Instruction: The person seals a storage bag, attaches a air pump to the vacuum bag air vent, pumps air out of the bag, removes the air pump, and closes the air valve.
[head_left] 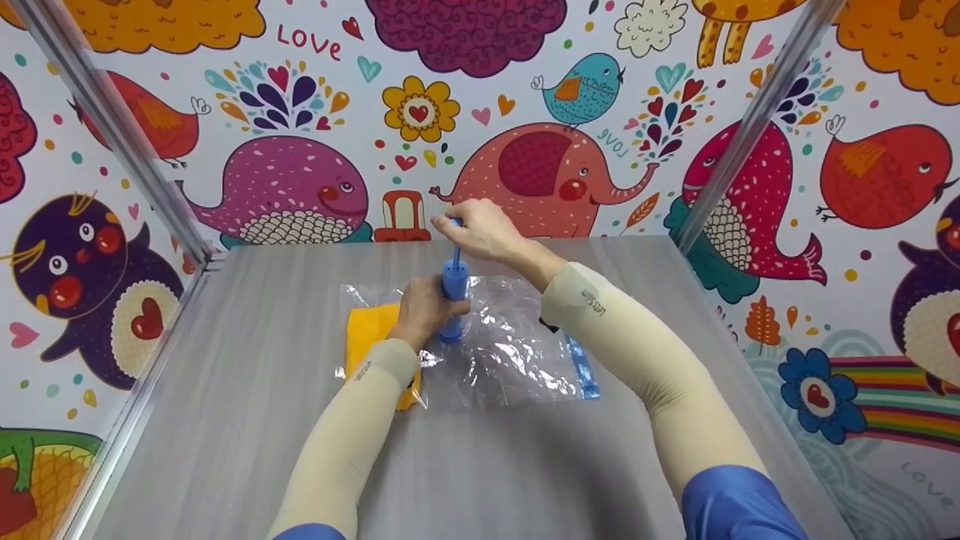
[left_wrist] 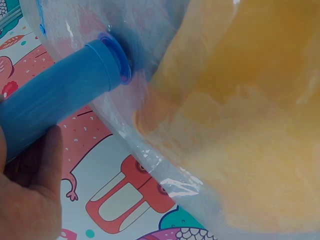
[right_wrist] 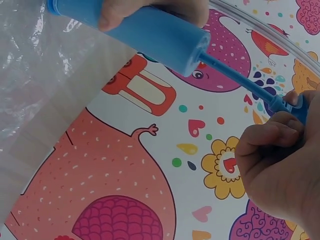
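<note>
A blue hand pump [head_left: 454, 282] stands nearly upright over a clear plastic bag [head_left: 510, 367]. My left hand [head_left: 421, 307] grips its barrel. Up top, my right hand [head_left: 484, 229] holds the pump's handle, and a length of thin rod [right_wrist: 237, 77] shows between handle and barrel. In the left wrist view the pump's flared foot [left_wrist: 117, 59] meets the plastic. Folded yellow cloth [head_left: 366, 330] lies inside the bag's left part. The bag's right part looks wrinkled and shiny.
A blue strip [head_left: 582, 367] runs along the bag's right edge, with a small black piece [head_left: 549, 325] partly behind the right sleeve. The grey tabletop [head_left: 247, 375] is bordered by walls [head_left: 465, 97] printed with cartoon animals. Metal posts [head_left: 142, 157] rise at the back corners.
</note>
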